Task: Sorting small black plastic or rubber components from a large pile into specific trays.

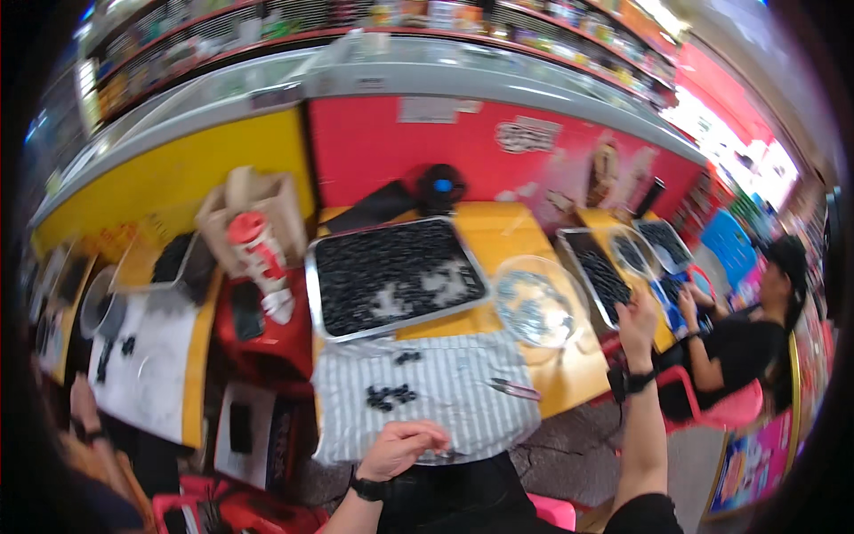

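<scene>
My left hand [405, 448] hovers at the near edge of a grey-and-white striped cloth [463, 365], its fingers drawn together; whatever they may pinch is too small to make out. On that cloth lie two groups of small black pieces [390, 397] and a pen-like tool [514, 389] with a pinkish end. Raised at the right, my right hand [637, 322] is closed in a pinch beside a metal tray of black pieces [594, 267]; its contents are blurred. Beyond the cloth rests a large metal tray [487, 289] filled with black pieces.
A clear round tub [536, 303] stands right of the large tray. A red-and-white bottle-shaped object [261, 262] and a beige bag [285, 209] are at the left. Co-workers sit on both sides, one on a pink chair [729, 407]. A black fan-like device [440, 187] stands behind.
</scene>
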Motion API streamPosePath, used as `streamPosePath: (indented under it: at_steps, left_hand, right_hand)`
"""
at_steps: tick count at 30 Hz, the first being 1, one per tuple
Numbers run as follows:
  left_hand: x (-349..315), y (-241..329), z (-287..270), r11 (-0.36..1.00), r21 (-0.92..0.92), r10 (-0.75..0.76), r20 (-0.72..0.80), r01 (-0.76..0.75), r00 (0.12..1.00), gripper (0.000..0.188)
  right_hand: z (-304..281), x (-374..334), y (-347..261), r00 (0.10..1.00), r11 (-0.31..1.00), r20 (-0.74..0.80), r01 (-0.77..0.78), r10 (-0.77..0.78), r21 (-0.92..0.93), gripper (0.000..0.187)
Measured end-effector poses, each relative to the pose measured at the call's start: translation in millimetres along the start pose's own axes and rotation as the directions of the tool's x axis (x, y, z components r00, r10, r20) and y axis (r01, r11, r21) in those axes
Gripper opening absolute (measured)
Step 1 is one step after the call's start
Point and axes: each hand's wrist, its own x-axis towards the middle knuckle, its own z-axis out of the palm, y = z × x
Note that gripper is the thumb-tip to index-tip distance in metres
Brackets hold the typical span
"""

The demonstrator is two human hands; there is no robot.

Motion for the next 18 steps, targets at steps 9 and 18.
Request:
streamPosePath:
  at_steps: [9, 18]
  left_hand:
    - [-4.7, 1.2, -4.9, 0.999, -0.047, -0.009, 0.092, 0.013, 0.996, 0.014]
    - [-1.3, 1.2, -6.4, 0.987, -0.134, -0.087, -0.01, 0.085, 0.996, 0.017]
  right_hand:
    - [75.5, -120.4, -195.3, 0.543, 0.743, 0.616, 0.022, -0.571, 0.669, 0.021]
    - [141.8, -136.3, -236.9, 0.346, 0.722, 0.634, 0.329, -0.692, 0.609, 0.012]
